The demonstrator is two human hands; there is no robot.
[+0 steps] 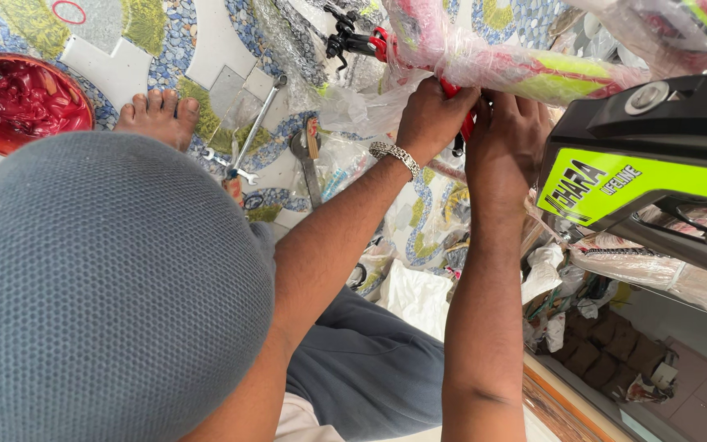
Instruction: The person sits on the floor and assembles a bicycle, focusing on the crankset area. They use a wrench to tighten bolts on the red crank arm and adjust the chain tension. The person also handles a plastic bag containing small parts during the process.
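Note:
A bicycle frame tube [525,69], pink and neon green and wrapped in clear plastic, runs across the top of the view. My left hand [431,115], with a metal bracelet on its wrist, is closed on the wrapped tube from below. Beside it, my right hand [505,139] is also closed on the tube and touches the left one. A red part [468,127] shows between the two hands; what it is cannot be told. Loose clear plastic [353,106] hangs left of my left hand.
A black and neon green frame piece [640,155] juts in at the right. On the mosaic floor lie a long spanner [251,131], another tool [308,160] and a red tub [22,102]. A bare foot [157,115] and a grey-clad knee [100,286] fill the left.

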